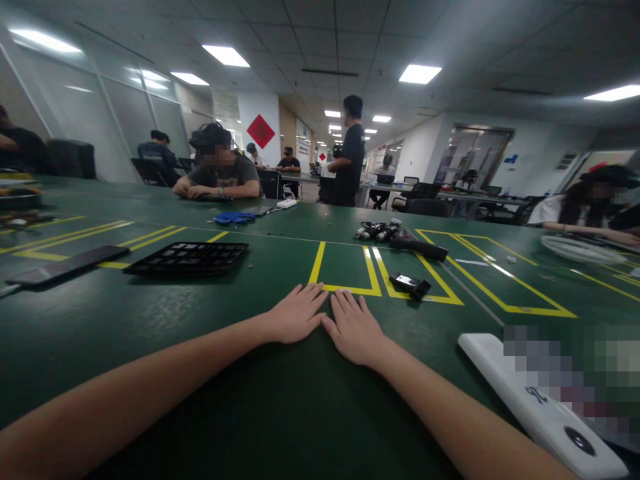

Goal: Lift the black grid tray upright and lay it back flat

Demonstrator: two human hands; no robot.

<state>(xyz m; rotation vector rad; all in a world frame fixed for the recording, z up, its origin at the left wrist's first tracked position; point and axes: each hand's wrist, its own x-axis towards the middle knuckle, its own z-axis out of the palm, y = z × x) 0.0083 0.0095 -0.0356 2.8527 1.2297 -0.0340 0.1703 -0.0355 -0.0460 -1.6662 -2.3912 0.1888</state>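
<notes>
Both of my hands lie flat, palms down, on the green table [210,393], with their fingers pointing inward and forward. My left hand [296,315] is open and holds nothing. Close beside it, with the thumbs almost meeting, my right hand [354,327] also rests open and bare. The fingertips reach the near edge of a yellow tape rectangle [350,291]. Just beyond my right hand, to the right, sits a small black device with a pale top [409,285]. A black tray with square compartments [187,259] lies ahead of my left hand.
A dark phone-like slab [70,263] lies at left. Blue gloves [235,218], a bundle of black cables [380,231] and a black tube [420,249] are farther back. A white device [540,407] stands near right. People sit across and to the right; one person [350,153] stands behind.
</notes>
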